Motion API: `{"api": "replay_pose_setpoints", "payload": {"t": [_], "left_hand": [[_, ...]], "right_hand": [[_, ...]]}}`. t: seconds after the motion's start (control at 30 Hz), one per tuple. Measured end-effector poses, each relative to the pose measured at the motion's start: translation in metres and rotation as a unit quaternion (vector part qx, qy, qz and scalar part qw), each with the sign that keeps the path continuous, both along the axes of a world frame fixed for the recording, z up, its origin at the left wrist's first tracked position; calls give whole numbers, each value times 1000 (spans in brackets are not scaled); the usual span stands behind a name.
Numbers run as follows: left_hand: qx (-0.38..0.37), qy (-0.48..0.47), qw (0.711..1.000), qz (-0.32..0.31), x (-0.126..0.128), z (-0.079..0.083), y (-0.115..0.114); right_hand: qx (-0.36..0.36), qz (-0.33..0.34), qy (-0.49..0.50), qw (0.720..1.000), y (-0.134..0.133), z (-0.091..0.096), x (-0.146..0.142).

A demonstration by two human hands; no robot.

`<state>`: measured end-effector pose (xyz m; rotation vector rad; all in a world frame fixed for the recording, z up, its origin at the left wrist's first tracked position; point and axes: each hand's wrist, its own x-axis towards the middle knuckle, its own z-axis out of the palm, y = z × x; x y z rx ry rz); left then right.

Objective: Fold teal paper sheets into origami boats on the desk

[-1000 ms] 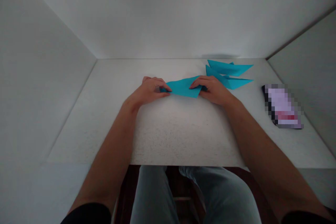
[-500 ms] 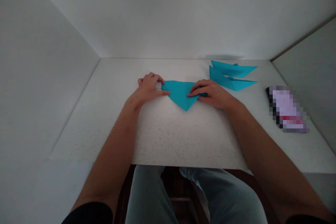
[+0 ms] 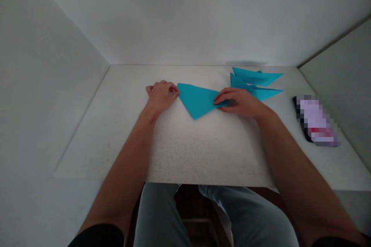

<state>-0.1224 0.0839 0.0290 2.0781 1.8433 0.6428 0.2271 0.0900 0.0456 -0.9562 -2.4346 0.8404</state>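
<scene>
A blue paper folded into a triangle (image 3: 197, 100) lies flat on the white table (image 3: 179, 150), one corner pointing toward me. My left hand (image 3: 160, 95) rests at its far left corner, fingers curled, fingertips pinching that corner. My right hand (image 3: 237, 101) lies on the triangle's right corner, fingers stretched flat and pressing the paper down.
Two other folded blue paper pieces (image 3: 255, 81) lie at the back right, just beyond my right hand. A phone (image 3: 315, 120) lies at the right side of the table. Walls close in the table on the left, back and right. My knees show below the front edge.
The paper has gone from a narrow folded strip to a flat triangle. My left hand has slid left to its corner, while the right hand stays pressed on the right corner.
</scene>
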Motion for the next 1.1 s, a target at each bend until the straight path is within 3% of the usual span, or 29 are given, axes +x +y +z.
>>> {"api": "replay_pose_setpoints", "payload": {"t": [0.17,0.37,0.63,0.83,1.1], "left_hand": [[-35,8,999,-4,4,5,-1],[-41,2,999,-7,4,2,-1],[-60,13,998,-22,0,4,-5],[-121,31,989,-85,2,22,-12],[-116,17,989,-94,4,19,-13]], "right_hand": [[-25,-21,-10,999,3,3,12],[-6,-66,-9,998,6,-10,10],[70,-145,-27,987,13,-34,6],[128,-125,-77,981,16,-37,6],[116,-104,-98,983,13,-32,12]]}}
